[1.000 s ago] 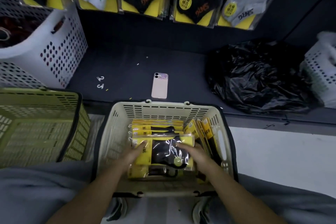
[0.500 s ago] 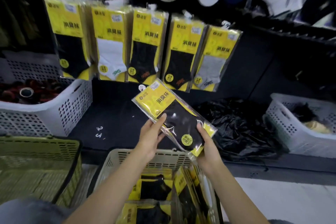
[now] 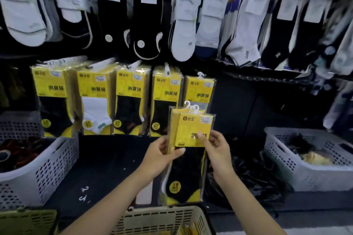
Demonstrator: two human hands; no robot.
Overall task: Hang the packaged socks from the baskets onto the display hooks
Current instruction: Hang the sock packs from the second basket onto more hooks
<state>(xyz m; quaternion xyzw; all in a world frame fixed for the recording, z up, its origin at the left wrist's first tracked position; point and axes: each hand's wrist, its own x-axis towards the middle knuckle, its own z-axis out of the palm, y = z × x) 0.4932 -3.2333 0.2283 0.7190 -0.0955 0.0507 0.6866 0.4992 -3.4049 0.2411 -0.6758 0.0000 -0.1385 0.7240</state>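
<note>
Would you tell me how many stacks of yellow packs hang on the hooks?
5 stacks in one row: leftmost, second, middle, fourth, rightmost behind the held pack; others may be hidden.

— Where is the sock packet point(image 3: 191, 158)?
— Between left hand point(image 3: 158, 156) and right hand point(image 3: 217, 149), above the basket point(image 3: 162, 215), before the hanging row's point(image 3: 131, 99) right end.
— And bins?
— Left bin point(image 3: 38, 173) and right bin point(image 3: 305, 173) at either side.

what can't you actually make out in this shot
All in the head view.
- Display hooks: hidden behind the hanging yellow packs.
- Number of packs gripped by the left hand and right hand: the front held pack covers any behind.
- Cream basket: contents cut off by the bottom edge.
- Far-right socks: motion-blurred.
- Price sticker on the held pack: too small to read.
</note>
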